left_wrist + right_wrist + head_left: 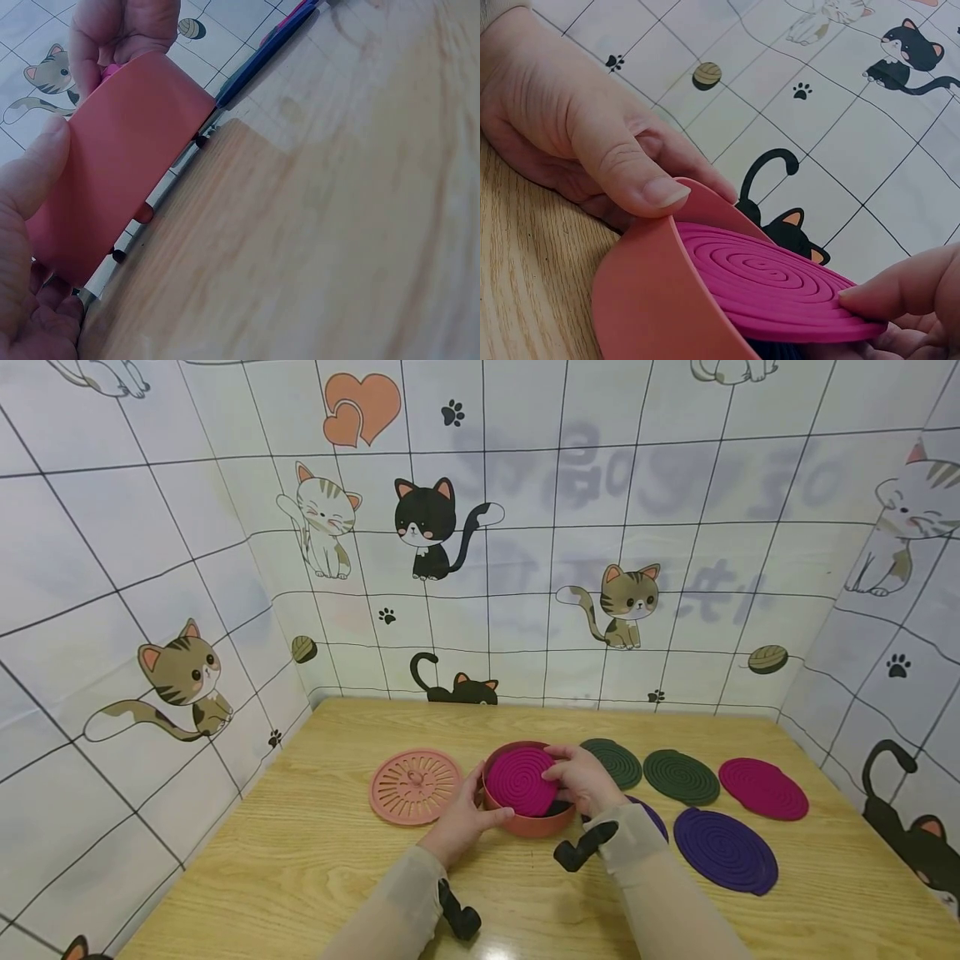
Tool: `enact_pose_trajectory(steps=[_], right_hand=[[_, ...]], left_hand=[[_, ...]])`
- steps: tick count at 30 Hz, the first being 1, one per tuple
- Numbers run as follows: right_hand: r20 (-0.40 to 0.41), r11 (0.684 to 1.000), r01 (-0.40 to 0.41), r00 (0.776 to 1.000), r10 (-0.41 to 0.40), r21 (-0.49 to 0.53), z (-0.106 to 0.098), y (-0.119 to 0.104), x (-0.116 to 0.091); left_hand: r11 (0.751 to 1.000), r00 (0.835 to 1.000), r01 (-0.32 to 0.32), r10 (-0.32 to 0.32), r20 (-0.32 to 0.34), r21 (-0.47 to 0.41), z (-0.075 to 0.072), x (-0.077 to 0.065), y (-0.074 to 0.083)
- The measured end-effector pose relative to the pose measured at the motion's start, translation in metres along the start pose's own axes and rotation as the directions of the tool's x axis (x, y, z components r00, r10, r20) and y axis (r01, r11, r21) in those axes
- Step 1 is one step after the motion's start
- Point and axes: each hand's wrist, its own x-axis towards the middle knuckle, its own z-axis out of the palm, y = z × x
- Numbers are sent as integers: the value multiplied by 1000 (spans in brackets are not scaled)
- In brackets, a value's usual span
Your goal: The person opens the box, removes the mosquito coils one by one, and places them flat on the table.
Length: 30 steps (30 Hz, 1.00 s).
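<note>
Magenta mat (522, 781), right fingers (885, 289) pinching, left fingers (634, 169) gripping bowl (531, 827), lid (416, 789), green mats (681, 777) nearby

The bowl (528, 825) before you looks like plastic, its outer wall smooth and matt with a soft sheen. The mat (765, 271) at its rim has the look of matt silicone or rubber, ribbed in a raised spiral. The other mats (726, 850) show you the same ribbed, dull finish. The lid (405, 804), slotted, appears to be matt plastic. Your table (300, 877) has a smooth wood-grain surface, throwing back a glossy patch of light near you. The wall sheet (517, 610) is thin, smooth and slightly rippled; you cannot tell cloth from plastic film. Your sleeves (397, 902) are creased, matt cloth.
</note>
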Motion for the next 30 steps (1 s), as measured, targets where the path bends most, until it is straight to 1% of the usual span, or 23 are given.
enact_pose_trajectory(steps=[3,10,15,18,21,24,28,30], right_hand=[[-3,1000,13,1000,-13,14,-1,-1,-1],[-34,999,24,999,-23,28,-5,-4,-4],[-47,999,12,999,-10,41,-11,-4,-5],[-39,998,12,999,-10,55,-17,-5,-7],[-34,996,17,999,-14,93,-24,-6,-9],[-11,989,21,1000,-20,144,-32,-7,-12],[23,977,9,1000,-14,214,-47,-6,-16],[41,971,1,999,-11,239,-57,-5,-19]], left_hand=[[1000,1000,-7,7,6,-7,0,0,1],[1000,1000,-20,20,1,1,-3,17,-29],[999,999,-32,32,6,-4,-4,17,-28],[999,999,-36,36,8,-14,-4,17,-29],[999,1000,-27,27,3,-20,-4,17,-30],[1000,1000,-20,20,0,-19,-3,17,-30],[1000,1000,-15,15,3,-18,-3,15,-28],[1000,1000,-22,22,4,-17,-3,15,-27]])
